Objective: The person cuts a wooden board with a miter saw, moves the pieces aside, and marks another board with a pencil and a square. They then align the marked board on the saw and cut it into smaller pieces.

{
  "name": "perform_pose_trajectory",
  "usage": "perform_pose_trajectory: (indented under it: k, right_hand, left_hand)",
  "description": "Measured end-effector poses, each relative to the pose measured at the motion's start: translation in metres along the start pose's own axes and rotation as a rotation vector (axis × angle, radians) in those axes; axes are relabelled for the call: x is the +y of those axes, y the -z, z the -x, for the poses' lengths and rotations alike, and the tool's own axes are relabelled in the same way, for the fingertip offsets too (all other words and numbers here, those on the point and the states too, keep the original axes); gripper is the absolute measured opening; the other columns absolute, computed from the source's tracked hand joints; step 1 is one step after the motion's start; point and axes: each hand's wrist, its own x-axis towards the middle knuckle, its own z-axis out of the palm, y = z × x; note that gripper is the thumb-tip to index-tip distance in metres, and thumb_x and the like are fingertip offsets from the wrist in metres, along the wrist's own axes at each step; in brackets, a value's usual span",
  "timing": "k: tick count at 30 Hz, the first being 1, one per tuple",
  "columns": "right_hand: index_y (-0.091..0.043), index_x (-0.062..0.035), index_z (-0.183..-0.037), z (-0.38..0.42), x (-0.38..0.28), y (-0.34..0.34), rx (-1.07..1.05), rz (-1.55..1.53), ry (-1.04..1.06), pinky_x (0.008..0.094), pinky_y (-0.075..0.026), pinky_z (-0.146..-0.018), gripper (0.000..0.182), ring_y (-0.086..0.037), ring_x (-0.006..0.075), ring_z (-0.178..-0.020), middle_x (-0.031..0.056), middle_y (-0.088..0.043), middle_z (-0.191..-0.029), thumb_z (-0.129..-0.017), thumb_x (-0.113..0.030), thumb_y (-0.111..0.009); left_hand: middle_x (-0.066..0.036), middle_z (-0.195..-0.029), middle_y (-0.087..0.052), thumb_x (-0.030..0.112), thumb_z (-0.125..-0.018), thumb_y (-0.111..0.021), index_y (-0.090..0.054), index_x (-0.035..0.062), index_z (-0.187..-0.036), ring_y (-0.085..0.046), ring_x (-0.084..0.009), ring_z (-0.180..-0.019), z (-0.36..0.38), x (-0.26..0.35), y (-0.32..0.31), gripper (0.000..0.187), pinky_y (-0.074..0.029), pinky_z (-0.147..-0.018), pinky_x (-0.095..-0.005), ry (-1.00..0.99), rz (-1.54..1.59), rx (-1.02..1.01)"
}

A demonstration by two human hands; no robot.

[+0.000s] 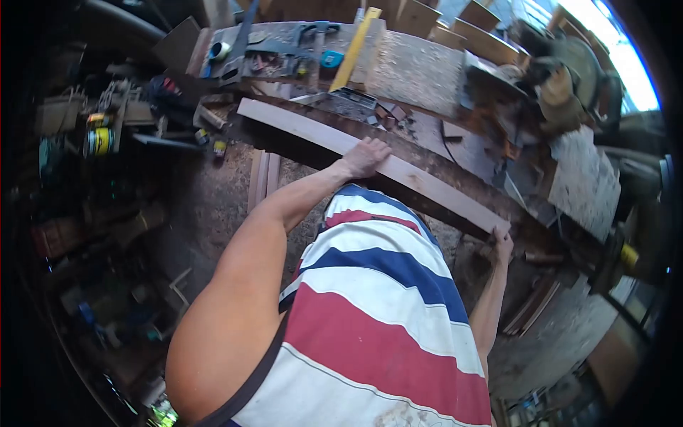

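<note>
A long, pale wooden beam (434, 186) lies slantwise in front of my body, along the near edge of the workbench. My left hand (366, 158) is closed over it near the middle, fingers curled across the top face. At the beam's right end, my right hand (502, 243) grips the corner with the thumb on top; its other fingers are partly hidden. The beam's near side is in dark shadow.
Behind the beam, the workbench (420, 67) bears a yellow ruler (356, 50), a teal tape measure (331, 59), a handsaw (281, 48) and small wood blocks (390, 114). A machine with a round disc (576, 71) stands at right. Cans (99, 141) and clutter fill the left.
</note>
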Motion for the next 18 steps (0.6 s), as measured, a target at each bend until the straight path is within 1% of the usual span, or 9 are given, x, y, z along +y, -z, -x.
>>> perform_pose_trajectory:
  k: [2,5,6,7,8,9,13,15,18]
  right_hand:
    - [-0.073,-0.0005,-0.128,0.017,-0.031,-0.011,-0.021,-0.023,-0.102,0.0346,-0.057,-0.084,0.047,-0.069,0.0145,-0.098,0.0029,-0.074,-0.112,-0.097,-0.033,-0.084]
    - [-0.071,-0.0051,-0.128,-0.016,-0.003,0.023,-0.151,-0.082,-0.266,0.0369,-0.059,-0.075,0.044,-0.069,0.0187,-0.095,0.0039,-0.071,-0.107,-0.099,-0.036,-0.082]
    - [-0.069,-0.0081,-0.130,-0.011,-0.011,0.024,-0.144,-0.029,-0.298,0.0413,-0.059,-0.078,0.044,-0.068,0.0208,-0.101,0.0049,-0.070,-0.113,-0.100,-0.038,-0.080]
    - [-0.067,-0.0111,-0.133,-0.007,-0.020,0.022,-0.135,0.023,-0.327,0.0458,-0.059,-0.081,0.045,-0.067,0.0229,-0.107,0.0059,-0.069,-0.118,-0.101,-0.041,-0.078]
    - [-0.066,-0.0142,-0.135,-0.002,-0.026,0.019,-0.125,0.074,-0.358,0.0503,-0.059,-0.085,0.045,-0.066,0.0251,-0.113,0.0069,-0.068,-0.124,-0.102,-0.043,-0.076]
    - [-0.064,-0.0172,-0.138,0.001,-0.032,0.017,-0.113,0.122,-0.392,0.0547,-0.059,-0.088,0.045,-0.065,0.0272,-0.119,0.0079,-0.067,-0.130,-0.104,-0.045,-0.074]
    - [-0.063,-0.0173,-0.141,0.003,-0.023,0.019,-0.133,0.060,-0.377,0.0527,-0.060,-0.089,0.048,-0.067,0.0279,-0.118,0.0077,-0.066,-0.131,-0.103,-0.046,-0.075]
    - [-0.062,-0.0174,-0.142,0.005,-0.021,0.019,-0.155,0.030,-0.317,0.0512,-0.061,-0.087,0.051,-0.068,0.0284,-0.116,0.0077,-0.066,-0.132,-0.102,-0.046,-0.075]
    - [-0.062,-0.0162,-0.142,0.013,-0.033,0.011,-0.071,0.071,-0.350,0.0481,-0.062,-0.083,0.052,-0.069,0.0275,-0.112,0.0077,-0.065,-0.134,-0.102,-0.046,-0.076]
  left_hand:
    - [-0.011,-0.121,-0.066,0.017,-0.074,-0.083,-0.061,0.0068,-0.137,-0.062,-0.0300,-0.119,-0.001,0.001,0.005,0.067,-0.046,-0.101,-0.0455,-0.001,0.023,0.000]
    - [-0.011,-0.120,-0.066,0.015,-0.079,-0.078,-0.060,0.0079,-0.138,-0.063,-0.0293,-0.118,0.014,-0.021,0.014,0.062,-0.044,-0.103,-0.0482,0.018,-0.034,0.084]
    - [-0.010,-0.120,-0.065,0.014,-0.082,-0.076,-0.060,0.0082,-0.138,-0.063,-0.0290,-0.118,0.019,-0.027,0.012,0.059,-0.043,-0.104,-0.0492,0.025,-0.063,0.127]
    - [-0.011,-0.118,-0.066,0.013,-0.087,-0.069,-0.061,0.0083,-0.137,-0.063,-0.0284,-0.117,0.028,-0.043,0.010,0.050,-0.041,-0.106,-0.0506,0.095,-0.076,0.113]
    - [-0.011,-0.114,-0.066,0.014,-0.089,-0.067,-0.063,0.0086,-0.132,-0.064,-0.0293,-0.116,0.041,-0.061,0.009,0.043,-0.043,-0.104,-0.0511,0.171,-0.113,0.070]
    - [-0.010,-0.111,-0.066,0.014,-0.087,-0.070,-0.063,0.0089,-0.127,-0.064,-0.0292,-0.114,0.055,-0.083,0.009,0.041,-0.044,-0.101,-0.0504,0.199,-0.159,0.041]
    - [-0.011,-0.109,-0.065,0.013,-0.082,-0.072,-0.063,0.0087,-0.114,-0.065,-0.0300,-0.110,0.077,-0.116,0.018,0.033,-0.048,-0.093,-0.0465,0.189,-0.159,-0.051]
    - [-0.011,-0.108,-0.064,0.012,-0.078,-0.075,-0.062,0.0083,-0.112,-0.064,-0.0299,-0.108,0.078,-0.112,0.021,0.036,-0.048,-0.093,-0.0445,0.174,-0.153,-0.023]
    - [-0.011,-0.108,-0.064,0.011,-0.074,-0.077,-0.062,0.0078,-0.111,-0.064,-0.0303,-0.107,0.089,-0.109,0.015,0.040,-0.049,-0.092,-0.0433,0.175,-0.143,0.026]
